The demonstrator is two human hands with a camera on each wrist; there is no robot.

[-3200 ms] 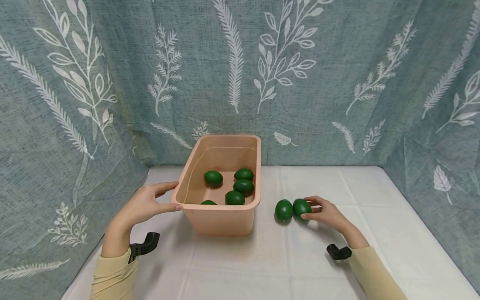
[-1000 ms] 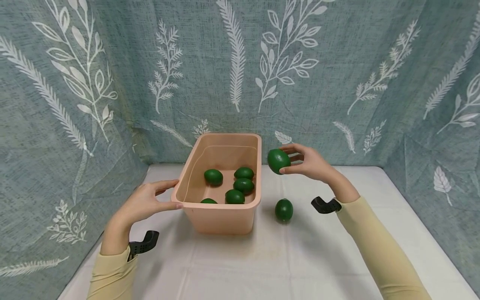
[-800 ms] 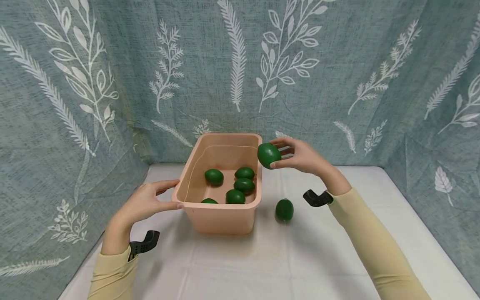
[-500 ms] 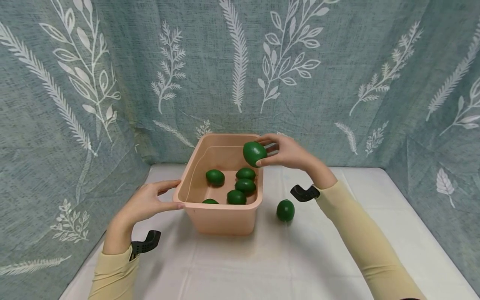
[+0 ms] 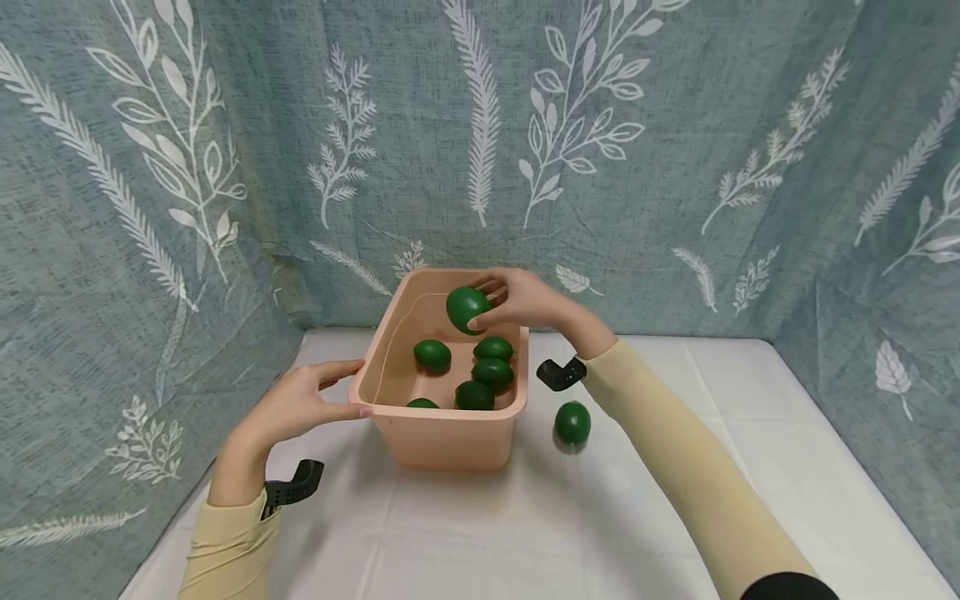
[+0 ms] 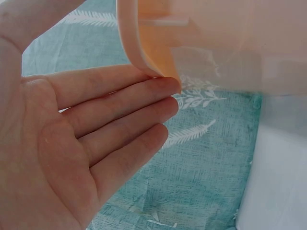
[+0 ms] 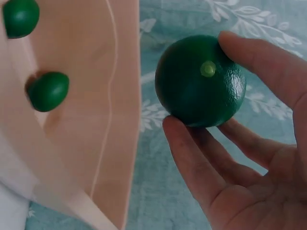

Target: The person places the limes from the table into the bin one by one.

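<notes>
In the head view, a pale peach plastic bin (image 5: 450, 437) stands on the table with several dark green limes lying inside, among them one lime (image 5: 432, 356) toward the left. My right hand (image 5: 525, 298) holds another lime (image 5: 468, 309) over the far part of the bin, above its floor. The right wrist view shows that lime (image 7: 199, 81) pinched between thumb and fingertips, its pale stem spot visible. My left hand (image 5: 296, 404) touches the bin's near left corner; in the left wrist view its fingers (image 6: 124, 105) lie straight against the rim.
One lime (image 5: 572, 423) rests on the white tablecloth (image 5: 450, 542), right of the bin. A teal leaf-patterned curtain (image 5: 420, 125) closes off the back and sides. Black wrist mounts (image 5: 294, 483) stick out from both forearms.
My right hand picked the lime up from beside the other one, raised it, and carried it left across the bin's right rim. The left hand stays at the corner.
</notes>
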